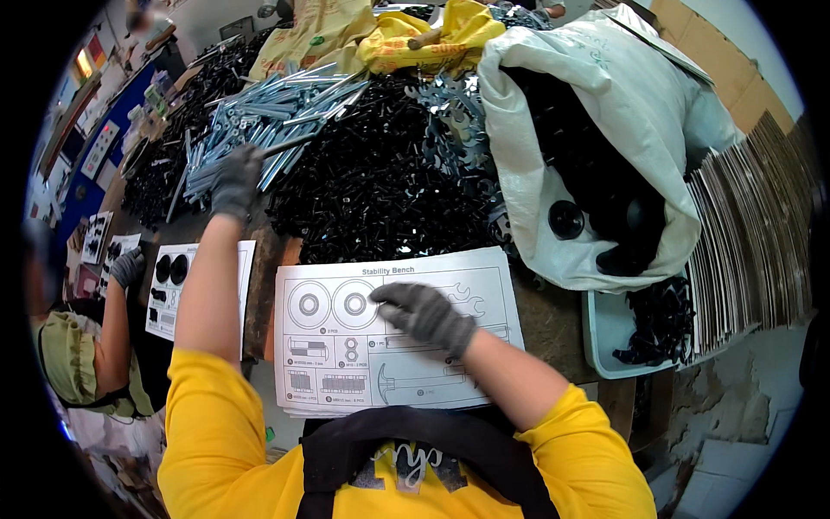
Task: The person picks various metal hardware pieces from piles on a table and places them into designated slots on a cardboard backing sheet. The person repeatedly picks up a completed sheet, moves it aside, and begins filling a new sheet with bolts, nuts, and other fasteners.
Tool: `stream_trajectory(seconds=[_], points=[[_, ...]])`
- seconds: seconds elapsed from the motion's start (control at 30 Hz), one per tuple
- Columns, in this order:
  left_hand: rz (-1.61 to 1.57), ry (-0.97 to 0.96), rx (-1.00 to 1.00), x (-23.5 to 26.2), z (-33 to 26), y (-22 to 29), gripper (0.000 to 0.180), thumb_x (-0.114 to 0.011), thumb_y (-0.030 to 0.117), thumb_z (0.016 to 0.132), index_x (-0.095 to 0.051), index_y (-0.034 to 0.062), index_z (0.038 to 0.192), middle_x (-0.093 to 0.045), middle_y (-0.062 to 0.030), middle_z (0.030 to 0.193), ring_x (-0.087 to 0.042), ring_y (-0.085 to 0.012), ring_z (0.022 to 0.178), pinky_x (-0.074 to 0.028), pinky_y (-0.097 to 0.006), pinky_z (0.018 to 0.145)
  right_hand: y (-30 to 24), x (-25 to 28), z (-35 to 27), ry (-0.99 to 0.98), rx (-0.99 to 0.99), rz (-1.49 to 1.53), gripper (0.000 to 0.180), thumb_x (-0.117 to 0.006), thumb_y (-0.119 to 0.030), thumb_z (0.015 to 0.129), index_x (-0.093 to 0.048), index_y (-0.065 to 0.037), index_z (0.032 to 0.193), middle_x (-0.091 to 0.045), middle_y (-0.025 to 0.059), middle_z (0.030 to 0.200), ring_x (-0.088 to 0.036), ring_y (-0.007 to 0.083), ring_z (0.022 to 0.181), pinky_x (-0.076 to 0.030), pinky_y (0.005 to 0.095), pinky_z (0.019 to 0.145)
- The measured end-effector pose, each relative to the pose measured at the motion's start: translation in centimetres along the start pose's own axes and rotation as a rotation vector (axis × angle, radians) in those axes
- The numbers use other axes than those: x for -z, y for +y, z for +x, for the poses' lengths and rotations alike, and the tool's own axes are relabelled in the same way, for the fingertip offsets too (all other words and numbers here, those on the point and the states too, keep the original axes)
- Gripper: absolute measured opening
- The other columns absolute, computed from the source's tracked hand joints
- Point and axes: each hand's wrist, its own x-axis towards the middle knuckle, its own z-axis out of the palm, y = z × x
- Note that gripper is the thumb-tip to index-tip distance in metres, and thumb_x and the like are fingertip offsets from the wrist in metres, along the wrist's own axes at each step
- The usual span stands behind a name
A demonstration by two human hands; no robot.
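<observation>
My left hand (pixel 233 177), in a grey glove, reaches far forward onto a heap of long silver bolts (pixel 277 108); its fingers curl down among them and I cannot tell if they grip one. My right hand (pixel 424 313), also gloved, rests flat on a white printed sheet (pixel 484 285) with parts drawings that lies right in front of me. Its fingers point left and hold nothing. Behind the sheet spreads a big pile of small black screws (pixel 380 190).
A white sack (pixel 631 112) of black round parts lies at the right above a grey tray (pixel 605 333). Stacked flat panels (pixel 752 251) line the right edge. Yellow bags (pixel 415 39) sit at the back. A co-worker's gloved hand (pixel 128 266) works at a second sheet (pixel 173 298) on the left.
</observation>
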Motion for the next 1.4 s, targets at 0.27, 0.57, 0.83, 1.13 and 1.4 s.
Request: stream_trajectory(seconds=[0.27,0.57,0.83,1.13,1.4], points=[[-0.896,-0.212,0.134,5.0,-13.0,5.9,0.025,-0.058,0.018,0.083,-0.059,0.0043,0.104,-0.054,0.0026,0.074,-0.046,-0.0045,0.062,-0.037,-0.016,0.054,3.2,19.6,-4.9,0.585,-0.629,-1.215,0.05,-0.054,-0.032,0.08,-0.042,-0.02,0.126,-0.041,0.0147,0.128,-0.045,0.0303,0.112,-0.035,0.0389,0.096],[-0.8,-0.737,-0.243,-2.2,-20.7,12.3,0.028,-0.057,0.013,0.081,-0.058,0.0048,0.107,-0.061,-0.007,0.077,-0.059,-0.0144,0.07,-0.048,-0.026,0.066,7.2,26.3,-4.7,0.294,-0.943,-1.619,0.033,-0.042,-0.017,0.085,-0.048,-0.019,0.117,-0.052,0.012,0.113,-0.053,0.0284,0.104,-0.042,0.0425,0.086],[-0.297,-0.628,-0.605,-2.4,-22.4,11.2,0.021,-0.068,0.013,0.067,-0.063,0.0063,0.087,-0.06,-0.0091,0.08,-0.06,-0.0254,0.072,-0.05,-0.034,0.064,4.1,25.8,-5.5,0.438,-0.815,-1.557,0.023,-0.048,-0.022,0.081,-0.058,-0.012,0.1,-0.059,0.0113,0.102,-0.057,0.0282,0.095,-0.046,0.0413,0.079],[-0.166,-0.683,-0.532,-2.6,-22.8,11.5,0.019,-0.063,0.023,0.072,-0.063,0.0061,0.081,-0.059,-0.0089,0.077,-0.057,-0.0249,0.076,-0.047,-0.036,0.068,-1.1,18.8,-8.3,0.793,-0.187,-0.766,0.023,-0.061,-0.023,0.078,-0.062,-0.005,0.092,-0.061,0.0132,0.092,-0.059,0.0262,0.085,-0.046,0.034,0.078],[-0.696,-0.592,-0.189,1.7,-20.5,11.6,0.067,-0.073,0.028,0.067,-0.043,0.0059,0.123,-0.051,-0.0095,0.108,-0.053,-0.0176,0.09,-0.047,-0.028,0.075,-4.0,4.7,-2.5,0.134,0.223,-0.414,0.019,-0.062,-0.017,0.077,-0.062,-0.004,0.091,-0.061,0.011,0.081,-0.06,0.0241,0.074,-0.049,0.0334,0.067]])
